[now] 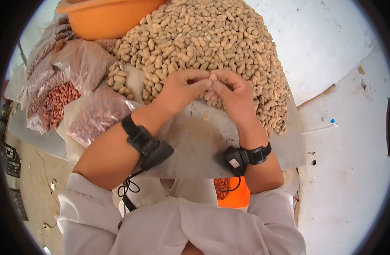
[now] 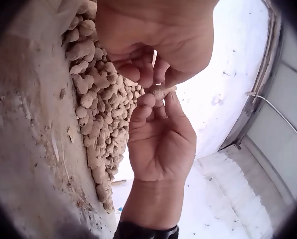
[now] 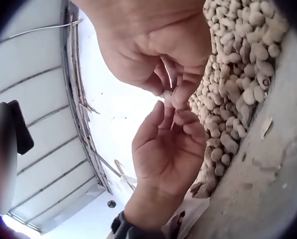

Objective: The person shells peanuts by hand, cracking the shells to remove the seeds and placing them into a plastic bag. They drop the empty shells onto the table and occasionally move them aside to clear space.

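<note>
An unshelled peanut (image 1: pixel 212 77) is pinched between the fingertips of both hands, which meet at the near edge of a large peanut heap (image 1: pixel 212 38). My left hand (image 1: pixel 178 91) holds it from the left with thumb and fingers. From the other side my right hand (image 1: pixel 237 97) grips it the same way. In the left wrist view, one end of the peanut (image 2: pixel 163 92) pokes out between the thumbs. The right wrist view shows only a small part of the peanut (image 3: pixel 167 93), the rest covered by fingers.
Clear plastic bags of red shelled peanuts (image 1: pixel 61 100) lie on the left, below an orange basin (image 1: pixel 110 19). An orange container (image 1: pixel 241 193) with red kernels shows beneath the near edge of the grey work surface (image 1: pixel 190 148). Bits of shell lie on that surface.
</note>
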The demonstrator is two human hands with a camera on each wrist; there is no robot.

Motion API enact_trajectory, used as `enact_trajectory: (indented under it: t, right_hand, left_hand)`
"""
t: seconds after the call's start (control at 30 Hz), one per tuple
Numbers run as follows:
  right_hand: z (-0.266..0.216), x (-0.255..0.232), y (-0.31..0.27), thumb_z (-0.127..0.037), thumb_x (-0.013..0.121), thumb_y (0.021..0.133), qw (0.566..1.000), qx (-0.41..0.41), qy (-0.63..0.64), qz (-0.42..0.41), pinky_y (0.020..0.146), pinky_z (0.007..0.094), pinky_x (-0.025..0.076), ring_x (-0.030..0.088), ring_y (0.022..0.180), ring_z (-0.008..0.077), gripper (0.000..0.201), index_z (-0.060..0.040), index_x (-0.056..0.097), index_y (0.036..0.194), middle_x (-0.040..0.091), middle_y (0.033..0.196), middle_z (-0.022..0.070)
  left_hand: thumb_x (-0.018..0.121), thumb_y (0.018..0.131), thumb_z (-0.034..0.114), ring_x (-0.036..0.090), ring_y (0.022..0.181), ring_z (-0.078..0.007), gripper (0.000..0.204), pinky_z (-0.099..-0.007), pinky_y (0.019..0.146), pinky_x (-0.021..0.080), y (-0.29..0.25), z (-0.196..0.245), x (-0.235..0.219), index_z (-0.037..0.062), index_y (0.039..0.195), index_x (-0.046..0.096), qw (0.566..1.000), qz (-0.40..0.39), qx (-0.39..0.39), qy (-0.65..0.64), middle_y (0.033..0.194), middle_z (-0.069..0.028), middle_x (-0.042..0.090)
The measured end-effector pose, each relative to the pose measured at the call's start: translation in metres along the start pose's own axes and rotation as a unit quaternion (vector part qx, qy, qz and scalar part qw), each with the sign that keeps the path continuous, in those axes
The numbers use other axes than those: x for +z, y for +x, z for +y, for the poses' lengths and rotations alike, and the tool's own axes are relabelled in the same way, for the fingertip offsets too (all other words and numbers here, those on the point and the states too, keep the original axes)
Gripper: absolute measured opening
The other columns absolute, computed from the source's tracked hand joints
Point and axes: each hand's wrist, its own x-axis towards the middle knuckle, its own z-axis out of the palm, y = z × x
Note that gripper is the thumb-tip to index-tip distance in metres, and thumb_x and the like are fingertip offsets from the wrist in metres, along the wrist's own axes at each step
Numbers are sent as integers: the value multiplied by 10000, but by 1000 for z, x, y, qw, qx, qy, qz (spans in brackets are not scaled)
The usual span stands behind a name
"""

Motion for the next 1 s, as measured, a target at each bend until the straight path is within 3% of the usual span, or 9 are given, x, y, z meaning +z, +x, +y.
enact_trajectory:
  t: [0.27,0.37,0.47,0.6,0.67,0.87,1.0]
  right_hand:
    - [24,-7,-6,-35,619,813,1000,-14,8,-22,600,211,458,552,685,88,259,2,603,1069,600,858,44]
    - [27,-6,-6,-24,613,806,1000,-22,-7,-19,613,218,459,557,701,93,254,1,609,1058,603,871,48]
    - [30,-6,-7,-14,602,803,999,-16,-32,-9,631,221,463,565,717,97,238,3,617,1041,604,876,46]
    - [29,-5,-9,-21,597,800,998,-22,-51,-1,679,231,470,578,758,111,217,2,626,1014,609,890,55]
    - [32,-7,-7,-26,598,794,997,-41,-64,-1,696,240,471,584,777,125,219,-3,628,1009,613,900,67]
    - [36,-5,-8,-29,597,789,997,-51,-58,20,679,237,466,586,761,131,185,-2,647,965,616,883,77]
    - [30,-4,-10,-40,609,777,991,-59,-119,27,646,244,459,582,721,140,171,0,655,937,612,845,85]
  left_hand:
    - [614,850,126,511,696,-83,204,-207,633,426,2,-5,5,-39,968,631,997,16,-76,-18,806,-38,606]
    - [588,870,133,565,766,-76,198,-201,686,445,1,-9,2,2,1016,618,995,10,-102,-20,880,-33,631]
    - [577,867,107,568,793,-75,193,-202,692,449,2,-14,0,9,1029,616,995,3,-97,-30,906,-27,631]
    - [597,825,64,547,701,-87,186,-201,626,436,0,-7,6,-51,969,625,993,41,-98,-46,845,-64,630]
    - [587,847,87,573,761,-88,197,-206,664,454,0,-9,2,-16,1012,617,994,19,-101,-22,885,-45,632]
    - [587,856,100,603,796,-103,206,-211,680,477,0,-6,1,-20,1022,609,994,3,-100,31,890,-50,636]
    - [589,851,101,617,803,-115,205,-218,681,493,0,-6,0,-30,1006,610,993,-2,-107,47,887,-63,640]
